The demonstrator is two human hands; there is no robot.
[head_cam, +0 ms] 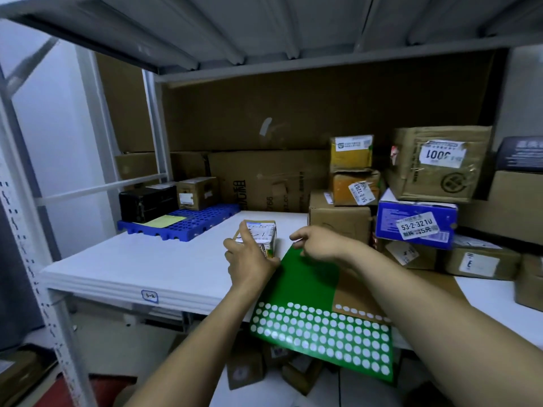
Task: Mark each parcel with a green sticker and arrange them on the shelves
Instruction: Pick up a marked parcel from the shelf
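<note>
A person's view down onto a white shelf (pixel 147 268) in a metal storage rack. The left hand (pixel 249 259) grips a small parcel (pixel 260 233) standing on the shelf near its middle, fingers curled round its near side, likely to steady it so that a sticker can be pressed on.

Just right of it lies a green sticker sheet (pixel 308 283), resting partly on a flat piece of cardboard (pixel 352 292) and hanging over the shelf's front edge. Its lower half shows rows of pale circles where stickers seem to have been peeled, so the unused green dots are at the far end, close to the parcel. The right hand (pixel 320 243) reaches there, its fingers bent and pinching at the sheet's top corner. Whether a sticker is already lifted is too small to tell.

Labelled parcels, among them a blue box (pixel 415 227), are stacked at the right. A blue plastic pallet (pixel 202 218) with two boxes sits at the back left
</note>
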